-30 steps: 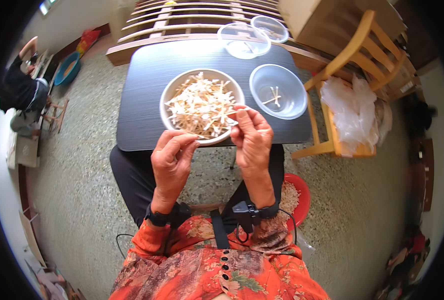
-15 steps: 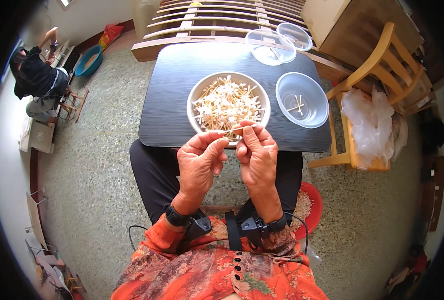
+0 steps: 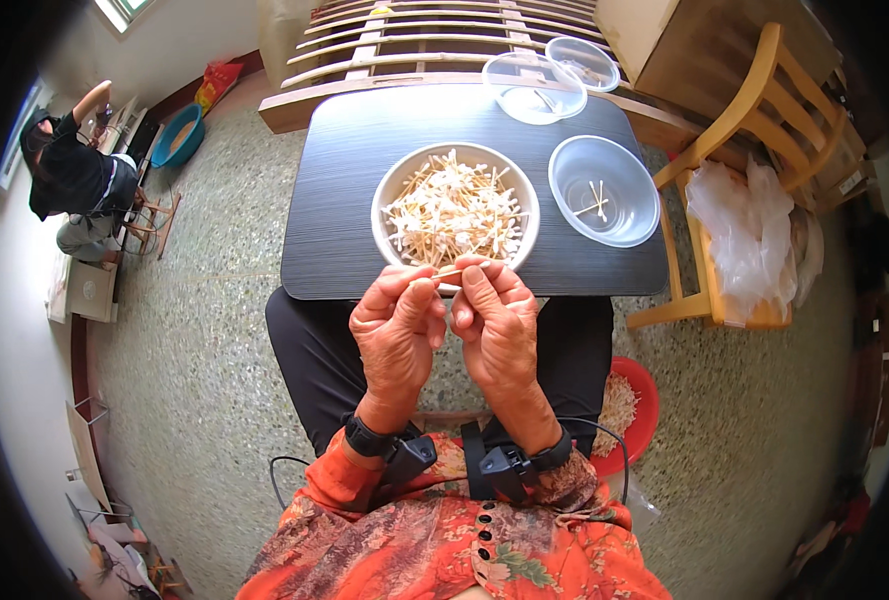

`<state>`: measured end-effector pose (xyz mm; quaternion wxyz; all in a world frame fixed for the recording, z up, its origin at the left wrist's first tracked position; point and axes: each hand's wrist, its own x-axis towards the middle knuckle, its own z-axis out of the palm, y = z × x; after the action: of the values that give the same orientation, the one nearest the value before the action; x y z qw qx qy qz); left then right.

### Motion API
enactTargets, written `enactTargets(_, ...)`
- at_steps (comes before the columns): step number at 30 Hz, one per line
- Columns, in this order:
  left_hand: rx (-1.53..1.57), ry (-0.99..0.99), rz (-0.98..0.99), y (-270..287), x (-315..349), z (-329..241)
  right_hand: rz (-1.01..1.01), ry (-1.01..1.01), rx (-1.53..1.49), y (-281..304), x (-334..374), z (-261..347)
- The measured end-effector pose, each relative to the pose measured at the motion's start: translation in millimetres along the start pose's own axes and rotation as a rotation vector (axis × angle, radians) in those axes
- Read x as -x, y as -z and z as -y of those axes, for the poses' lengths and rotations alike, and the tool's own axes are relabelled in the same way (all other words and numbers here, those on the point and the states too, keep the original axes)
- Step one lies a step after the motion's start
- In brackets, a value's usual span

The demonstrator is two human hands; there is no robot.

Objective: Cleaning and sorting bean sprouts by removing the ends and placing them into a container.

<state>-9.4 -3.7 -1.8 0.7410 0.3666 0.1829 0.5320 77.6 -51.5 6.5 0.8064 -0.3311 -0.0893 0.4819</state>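
Note:
My left hand [image 3: 396,325] and my right hand [image 3: 501,325] are closed in fingertip pinches at the near edge of the table. Between them they hold a thin cotton swab [image 3: 447,274] level, one hand toward each end. Just beyond my fingers stands a round white bowl [image 3: 379,222], heaped with loose cotton swabs [image 3: 454,205] that have pale wooden sticks and white tips. To its right, a translucent plastic tub [image 3: 632,190] holds a few swabs [image 3: 594,203] at its bottom. My fingertips partly hide the bowl's near rim.
Two clear round containers [image 3: 534,88] stand at the table's far right corner, by a slatted wooden frame [image 3: 404,57]. Plastic bags [image 3: 739,230] lie on a wooden chair at right. A red basin [image 3: 644,405] sits on the floor. Far left, another person [image 3: 79,165] sits near a blue basin [image 3: 192,140].
My hands have come closer together, and less of the swab shows between them. The whole view has shifted slightly. The other person's arm has moved a little.

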Motion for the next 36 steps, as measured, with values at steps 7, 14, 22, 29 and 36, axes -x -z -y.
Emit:
enactTargets(7, 0.053, -0.067, 0.044, 0.5, 0.2, -0.9, 0.027, -0.048, -0.102, -0.5, 7.0, -7.1)
enactTargets(14, 0.045, -0.021, 0.019, 3.5, 2.3, -1.9, -0.039, -0.077, -0.107, -6.0, 10.9, -12.3)
enactTargets(22, -0.122, 0.132, 0.021, -1.2, 11.6, 0.3, -0.047, -0.016, -0.068, 7.9, 10.8, -7.4)
enactTargets(29, -0.231, 0.027, 0.054, -4.3, 17.6, 7.2, -0.060, 0.004, -0.074, 6.3, 15.8, -7.7)
enactTargets(36, -0.026, 0.096, -0.029, -3.3, 18.8, 10.5, -0.068, 0.023, 0.013, 5.3, 15.7, -14.8)
